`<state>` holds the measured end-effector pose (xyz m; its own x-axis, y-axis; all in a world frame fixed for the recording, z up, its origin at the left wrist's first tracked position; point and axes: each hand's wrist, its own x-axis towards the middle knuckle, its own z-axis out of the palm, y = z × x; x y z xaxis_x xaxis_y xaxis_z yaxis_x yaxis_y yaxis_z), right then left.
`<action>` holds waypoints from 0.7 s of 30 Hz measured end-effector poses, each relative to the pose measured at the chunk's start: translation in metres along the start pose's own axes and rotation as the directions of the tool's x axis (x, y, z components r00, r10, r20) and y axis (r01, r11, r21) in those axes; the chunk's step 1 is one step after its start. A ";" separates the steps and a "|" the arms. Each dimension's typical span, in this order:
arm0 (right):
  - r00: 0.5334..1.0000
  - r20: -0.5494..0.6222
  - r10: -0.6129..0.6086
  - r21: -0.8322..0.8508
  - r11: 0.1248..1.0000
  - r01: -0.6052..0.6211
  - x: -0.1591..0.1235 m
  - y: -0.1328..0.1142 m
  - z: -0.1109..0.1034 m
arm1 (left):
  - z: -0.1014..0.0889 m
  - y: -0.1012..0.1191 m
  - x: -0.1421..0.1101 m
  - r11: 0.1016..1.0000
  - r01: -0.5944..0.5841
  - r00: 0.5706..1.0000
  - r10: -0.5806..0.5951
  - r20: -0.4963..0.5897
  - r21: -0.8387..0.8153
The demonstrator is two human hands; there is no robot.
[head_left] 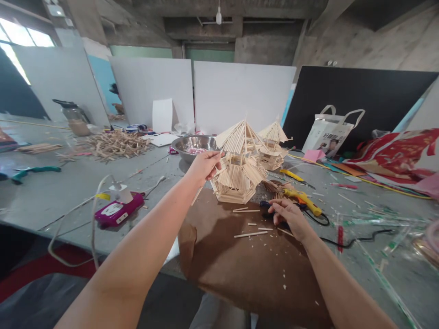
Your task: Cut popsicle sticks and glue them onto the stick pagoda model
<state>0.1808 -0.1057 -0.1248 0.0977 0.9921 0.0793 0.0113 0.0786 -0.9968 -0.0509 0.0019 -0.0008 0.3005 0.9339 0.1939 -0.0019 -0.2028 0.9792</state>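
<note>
My left hand [205, 165] is raised, its fingers pinched on the left edge of a two-tiered pagoda model [240, 162] built of thin wooden sticks. The model stands at the far end of a brown paper sheet [233, 260]. My right hand [290, 217] lies on the sheet to the right of the model, fingers curled over a dark tool beside a yellow glue gun [303, 200]; what it grips I cannot make out. Loose sticks [250, 234] lie between my hands. A smaller stick pagoda [273, 144] stands just behind.
A steel bowl [190, 147] sits behind my left hand. A pile of sticks [115, 144] lies far left, a magenta device with a white cable [116, 211] near the left edge. White bag [329, 132], red cloth [394, 157], clear wrappers and a black cord [363, 237] crowd the right.
</note>
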 end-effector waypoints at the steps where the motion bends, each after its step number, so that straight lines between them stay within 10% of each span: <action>1: 1.000 0.001 0.001 0.001 1.000 -0.001 0.000 0.000 0.000 | 0.000 0.000 0.000 1.000 0.002 1.000 -0.002 0.005 -0.010; 21: 1.000 0.003 -0.010 0.004 1.000 0.010 -0.002 -0.004 0.001 | 0.000 -0.001 0.003 0.996 -0.010 0.999 0.012 0.033 -0.084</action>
<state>0.1798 -0.1080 -0.1212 0.0944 0.9915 0.0896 0.0083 0.0892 -0.9960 -0.0505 0.0048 -0.0009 0.3318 0.9210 0.2040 -0.0846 -0.1864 0.9788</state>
